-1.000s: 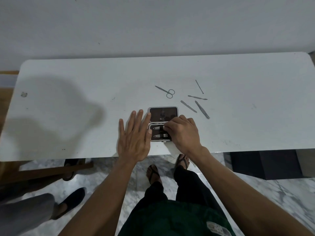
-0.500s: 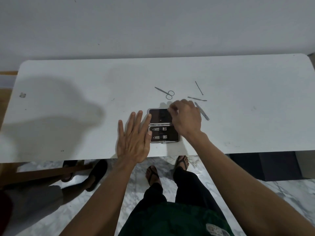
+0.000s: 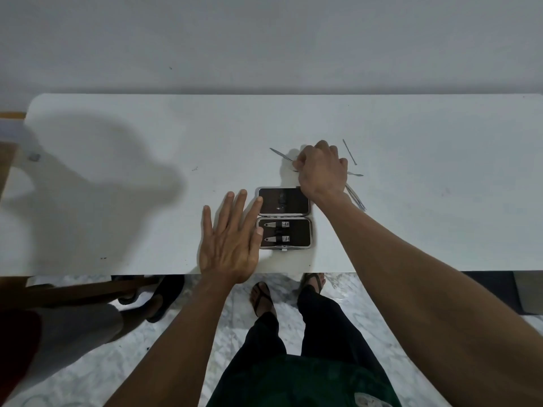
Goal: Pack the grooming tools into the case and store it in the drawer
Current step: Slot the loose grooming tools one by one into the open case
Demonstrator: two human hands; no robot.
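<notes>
- Two clippers [image 3: 276, 231] are already sitting in the open case [image 3: 284, 217] at the near table [image 3: 117, 201] edge.
- Your left hand [image 3: 227, 248] is lying spread flat, touching the case's left side.
- Your right hand [image 3: 321, 168] is curling over the scissors [image 3: 280, 154]; whether it is gripping them, you cannot tell.
- Three slim tools [image 3: 349, 152] are waiting loose; closing and storing in the drawer are pending.

A white counter [image 3: 117, 201] carries the open case [image 3: 284, 217] near its front edge — behind it lie scissors [image 3: 280, 154] and thin metal tools [image 3: 349, 151].
</notes>
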